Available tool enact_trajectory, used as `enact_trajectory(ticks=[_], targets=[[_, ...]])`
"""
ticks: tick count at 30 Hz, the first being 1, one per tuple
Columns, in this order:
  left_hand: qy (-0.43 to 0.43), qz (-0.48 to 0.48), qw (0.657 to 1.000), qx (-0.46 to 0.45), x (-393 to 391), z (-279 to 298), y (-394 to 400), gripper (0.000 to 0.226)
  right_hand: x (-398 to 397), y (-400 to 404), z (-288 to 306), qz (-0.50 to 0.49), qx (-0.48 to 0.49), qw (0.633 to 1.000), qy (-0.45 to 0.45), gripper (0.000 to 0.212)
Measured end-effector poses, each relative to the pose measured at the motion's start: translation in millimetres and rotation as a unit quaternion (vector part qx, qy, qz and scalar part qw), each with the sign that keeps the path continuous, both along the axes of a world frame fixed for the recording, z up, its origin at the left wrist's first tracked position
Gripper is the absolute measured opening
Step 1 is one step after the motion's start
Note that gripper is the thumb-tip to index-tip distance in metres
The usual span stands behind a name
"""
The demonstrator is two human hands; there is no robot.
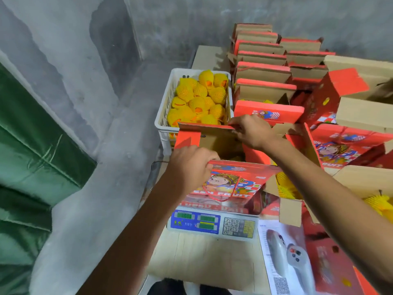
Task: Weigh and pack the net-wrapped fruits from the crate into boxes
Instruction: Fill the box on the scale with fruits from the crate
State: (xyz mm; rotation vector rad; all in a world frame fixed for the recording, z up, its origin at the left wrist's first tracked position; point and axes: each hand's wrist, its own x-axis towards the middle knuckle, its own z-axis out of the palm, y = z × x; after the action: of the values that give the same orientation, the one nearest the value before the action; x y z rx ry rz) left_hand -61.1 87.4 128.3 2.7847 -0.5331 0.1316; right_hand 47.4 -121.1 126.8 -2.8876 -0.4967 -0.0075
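The open box (229, 165) sits on the scale (214, 222), directly between the two grips, its long axis running left to right across the view. The left hand (189, 167) has its fingers curled over the near flap's top edge at the left end; the right hand (253, 130) pinches the far flap's edge, beyond and to the right of the left grip. Each flap is held by the hand nearer to it, so closing looks like a matter of drawing the two edges toward each other.

The crate (168, 103) of net-wrapped fruits (197, 96) lies just beyond the right grip and slightly left of it, touching or nearly touching the box's far flap. More boxes (263, 71) stand in rows farther back and to the right on the bench (204, 260).

The inside of the box is mostly hidden by flaps and hands, so whether it holds fruit cannot be told. The scale's readouts are too blurred to read, and the right side of the box is partly masked by the right forearm.
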Motion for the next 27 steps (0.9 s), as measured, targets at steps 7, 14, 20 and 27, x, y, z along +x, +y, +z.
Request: enact_trajectory(ticks=[7,14,20,27], targets=[[-0.005,-0.012,0.997,-0.072,-25.4,-10.4,7.2,0.019,-72.7,10.1,0.7,-0.003,0.205,0.976,-0.067,0.019],[-0.077,-0.034,0.958,-0.273,-57.2,-40.1,20.6,0.009,-160.7,34.5,-39.1,-0.003,0.242,0.94,-0.241,0.018],[0.007,0.119,0.902,-0.416,-90.3,-73.7,9.7,0.006,-208.5,39.8,-84.6,0.012,0.307,0.911,-0.274,0.011],[0.038,0.288,0.786,-0.546,-130.9,-109.3,17.5,0.015,-246.9,17.9,-135.0,-0.084,0.398,0.887,-0.22,0.012]])
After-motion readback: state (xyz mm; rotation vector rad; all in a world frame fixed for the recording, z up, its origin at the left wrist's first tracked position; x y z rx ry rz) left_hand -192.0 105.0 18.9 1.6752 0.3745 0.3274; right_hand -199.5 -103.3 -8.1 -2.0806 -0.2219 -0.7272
